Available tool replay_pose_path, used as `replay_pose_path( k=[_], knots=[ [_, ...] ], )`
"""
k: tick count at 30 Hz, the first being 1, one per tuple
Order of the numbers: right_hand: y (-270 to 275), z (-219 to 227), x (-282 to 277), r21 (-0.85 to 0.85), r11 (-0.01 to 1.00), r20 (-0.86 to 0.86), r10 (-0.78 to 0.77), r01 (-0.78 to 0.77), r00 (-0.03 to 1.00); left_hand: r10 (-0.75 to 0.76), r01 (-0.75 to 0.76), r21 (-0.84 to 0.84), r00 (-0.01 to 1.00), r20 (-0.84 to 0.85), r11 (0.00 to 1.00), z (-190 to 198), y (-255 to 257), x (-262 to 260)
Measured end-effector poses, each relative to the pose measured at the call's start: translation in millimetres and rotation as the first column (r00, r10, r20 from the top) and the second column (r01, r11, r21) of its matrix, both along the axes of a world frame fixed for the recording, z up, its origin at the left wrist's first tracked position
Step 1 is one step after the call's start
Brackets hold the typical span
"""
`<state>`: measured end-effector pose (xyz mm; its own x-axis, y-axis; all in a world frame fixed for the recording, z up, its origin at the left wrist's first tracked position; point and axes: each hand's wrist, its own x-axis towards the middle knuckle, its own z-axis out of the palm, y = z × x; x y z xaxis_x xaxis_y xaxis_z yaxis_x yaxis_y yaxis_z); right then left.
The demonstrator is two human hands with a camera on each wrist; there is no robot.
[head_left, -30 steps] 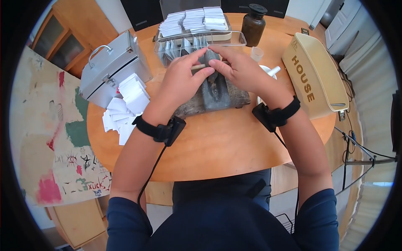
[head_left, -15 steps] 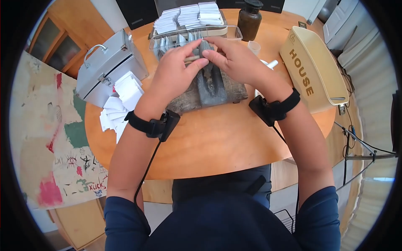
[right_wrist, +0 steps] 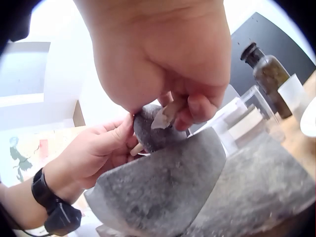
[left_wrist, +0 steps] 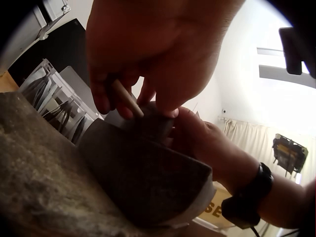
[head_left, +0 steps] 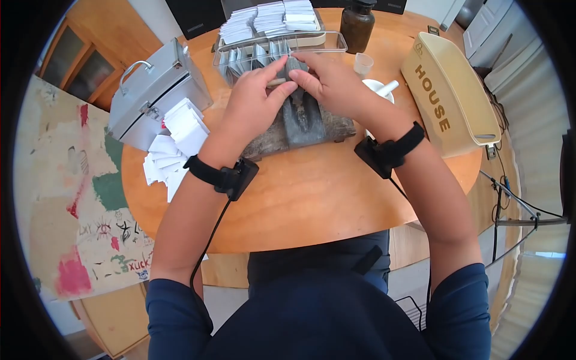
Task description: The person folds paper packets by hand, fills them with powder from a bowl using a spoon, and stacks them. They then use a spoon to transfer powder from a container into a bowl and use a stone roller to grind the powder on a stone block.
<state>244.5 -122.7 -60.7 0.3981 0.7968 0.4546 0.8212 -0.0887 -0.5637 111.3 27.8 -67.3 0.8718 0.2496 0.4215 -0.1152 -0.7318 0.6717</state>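
Our left hand (head_left: 252, 102) and right hand (head_left: 337, 84) clamp the stick (left_wrist: 128, 100) near its ends; the wheel (right_wrist: 147, 132) looks heavy, hard, best held there.

panels (head_left: 193, 21) cut off, stone (right_wrist: 146, 129) partly hidden

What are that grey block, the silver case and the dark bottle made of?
The grey block looks like stone, matt and mottled, though it could be cast. The silver case seems metal, perhaps aluminium, given its satin sheen. The dark bottle looks like glass: glossy and partly see-through.
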Motion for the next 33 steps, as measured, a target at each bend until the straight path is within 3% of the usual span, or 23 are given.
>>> replay_pose_path(
  k=[3,5,7,9,10,13,14,18,19,21,24,25,27,28,33],
  knots=[
    [-2,11,-3,-0.083,0.996,0.042,-0.007,0.011,0.999,-0.004,0.003,0.027,1.0,0.026,1.0,-1,6,8],
    [-6,34,-9,-0.126,0.992,-0.07,-0.016,0.007,0.997,-0.052,0.056,-0.023,0.989,0.137,0.998,8,6,11],
    [-5,16,-13,-0.16,0.987,-0.116,-0.019,0.0,0.993,-0.028,0.027,0.017,0.997,0.078,0.999,5,0,-2],
    [0,5,-8,-0.017,0.998,0.004,0.053,-0.053,0.999,0.054,-0.064,0.22,0.997,0.052,0.973,3,-3,-5],
    [3,12,-1,-0.001,0.999,0.024,0.045,-0.045,0.999,0.026,-0.044,0.199,0.995,0.095,0.979,2,-2,-1],
    [4,24,-7,-0.2,0.98,-0.027,-0.024,0.018,0.999,0.039,-0.047,0.135,0.997,0.063,0.99,5,3,4],
    [1,29,-8,-0.104,0.994,-0.042,-0.02,0.016,0.999,0.038,-0.046,0.132,0.998,0.059,0.99,6,6,8],
    [3,-4,-5,-0.018,1.0,0.012,0.013,-0.013,1.0,0.037,-0.044,0.178,0.998,0.044,0.983,0,-5,-14],
    [-1,9,-13,-0.139,0.99,0.02,-0.038,0.04,0.999,0.063,-0.066,0.21,0.998,0.022,0.975,5,-5,-9],
    [4,13,-10,-0.17,0.985,0.009,-0.032,0.033,0.999,0.05,-0.057,0.2,0.998,0.043,0.978,-2,0,-5],
    [9,23,3,-0.209,0.978,0.033,-0.015,0.022,0.999,0.017,-0.016,-0.026,1.0,0.013,1.0,2,9,12],
    [11,18,5,-0.215,0.976,0.022,-0.011,0.015,1.0,0.021,-0.021,-0.032,1.0,0.003,0.999,2,8,12],
    [13,12,9,-0.22,0.975,-0.024,-0.017,0.011,1.0,0.061,-0.049,0.107,0.992,-0.111,0.993,6,8,15],
    [12,8,7,-0.192,0.981,-0.016,-0.031,0.027,0.999,-0.016,0.017,0.061,1.0,-0.022,0.998,-5,14,19],
    [7,7,9,-0.183,0.983,-0.013,0.014,-0.016,1.0,0.047,-0.037,0.168,0.997,-0.055,0.985,-1,9,14]
  ],
)
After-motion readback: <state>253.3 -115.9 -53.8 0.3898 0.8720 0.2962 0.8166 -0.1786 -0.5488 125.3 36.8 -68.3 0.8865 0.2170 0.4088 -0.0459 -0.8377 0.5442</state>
